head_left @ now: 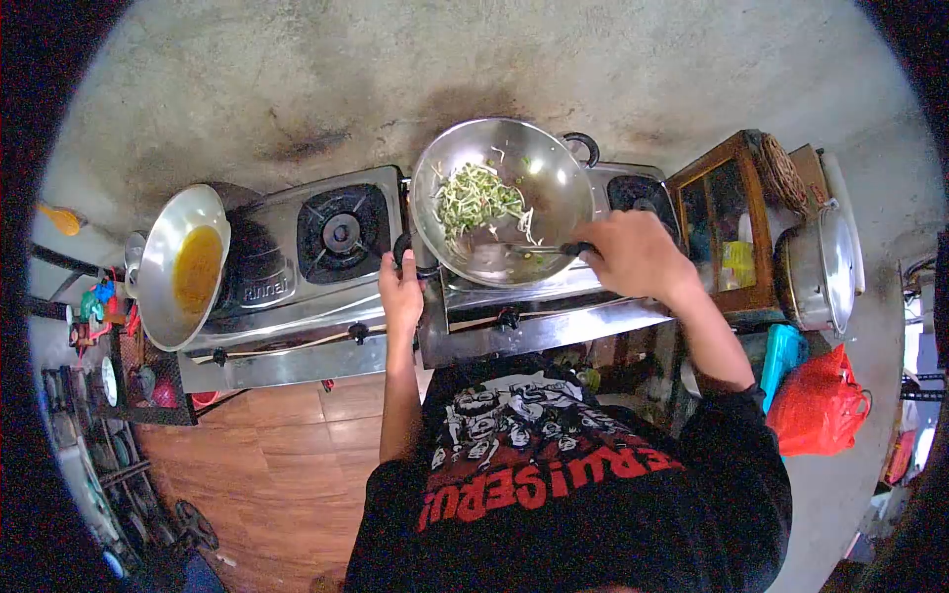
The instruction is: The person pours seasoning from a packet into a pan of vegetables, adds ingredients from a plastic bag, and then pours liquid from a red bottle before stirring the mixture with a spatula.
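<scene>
A steel wok (563,203) sits on the right-hand stove, with chopped green and white vegetables (476,201) heaped on its left side. My left hand (401,287) grips the wok's black left handle (402,249), thumb up. My right hand (638,254) is closed round the black handle of a metal spatula (534,248), whose blade lies low inside the wok, below the vegetables. The wok's other black handle (583,148) sticks out at the upper right, untouched.
Left of the wok is a stove burner (341,232); farther left, a pan (158,267) holds yellow-brown oil (199,269). At right stand a wooden cabinet (753,222), a large pot (806,272) and a red plastic bag (816,410). A concrete wall (376,69) rises behind.
</scene>
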`<state>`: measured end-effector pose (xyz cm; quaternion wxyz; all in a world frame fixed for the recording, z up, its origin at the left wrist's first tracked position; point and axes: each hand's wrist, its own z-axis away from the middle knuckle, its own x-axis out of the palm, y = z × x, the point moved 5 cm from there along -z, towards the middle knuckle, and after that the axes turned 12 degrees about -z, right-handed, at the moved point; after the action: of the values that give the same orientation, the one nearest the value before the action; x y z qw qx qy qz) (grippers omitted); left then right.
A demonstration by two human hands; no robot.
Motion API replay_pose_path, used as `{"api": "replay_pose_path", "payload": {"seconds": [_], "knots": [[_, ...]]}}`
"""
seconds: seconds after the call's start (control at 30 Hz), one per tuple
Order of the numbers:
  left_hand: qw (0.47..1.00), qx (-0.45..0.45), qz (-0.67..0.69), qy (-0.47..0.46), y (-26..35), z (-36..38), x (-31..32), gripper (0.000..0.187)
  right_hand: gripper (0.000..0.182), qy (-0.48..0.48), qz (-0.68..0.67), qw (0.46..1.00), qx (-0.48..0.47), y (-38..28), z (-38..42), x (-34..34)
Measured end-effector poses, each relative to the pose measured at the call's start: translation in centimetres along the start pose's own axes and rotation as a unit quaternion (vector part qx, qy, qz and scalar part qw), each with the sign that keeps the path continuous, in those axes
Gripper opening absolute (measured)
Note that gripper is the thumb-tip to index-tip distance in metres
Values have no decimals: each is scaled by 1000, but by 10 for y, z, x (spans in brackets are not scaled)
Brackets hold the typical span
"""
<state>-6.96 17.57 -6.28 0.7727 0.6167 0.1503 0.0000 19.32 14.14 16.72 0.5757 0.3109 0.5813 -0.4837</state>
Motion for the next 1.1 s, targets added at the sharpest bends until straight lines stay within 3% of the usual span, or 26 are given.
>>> {"api": "replay_pose_path", "payload": {"seconds": [0.13,0.2,0.23,0.33,0.47,0.53,0.67,0.73,0.8,0.83,0.87,0.93,1.1], "knots": [[1000,5,2,-19,-1,-1,0,37,28,-36,30,996,82,8,-22,41],[999,15,4,-33,3,-2,-1,39,28,47,-34,997,56,21,-22,28],[999,25,19,-18,11,1,-1,27,30,9,-20,998,61,17,-14,4],[1000,0,-8,1,10,4,-3,30,28,-90,-14,995,37,22,4,-35],[999,-8,9,32,2,1,0,36,27,-85,32,995,37,41,-8,-5],[1000,-14,-5,15,1,1,0,44,24,-21,79,992,96,63,-29,24],[1000,2,-3,-26,6,-10,-6,50,18,49,36,990,127,96,-40,0],[999,21,-41,-29,11,-14,-8,50,19,35,22,989,139,111,-60,1],[998,19,-56,8,14,-23,-11,48,23,-23,88,968,235,128,-86,30],[998,4,-64,-17,9,-32,-12,56,28,37,46,985,163,132,-94,51],[996,-13,-72,-42,5,-37,-13,64,28,38,47,985,160,125,-93,53],[996,17,-79,-43,2,-52,-18,62,30,14,-54,995,79,99,-91,61],[994,44,-97,-40,11,-63,-22,57,28,-5,-2,995,95,98,-98,5]]}}
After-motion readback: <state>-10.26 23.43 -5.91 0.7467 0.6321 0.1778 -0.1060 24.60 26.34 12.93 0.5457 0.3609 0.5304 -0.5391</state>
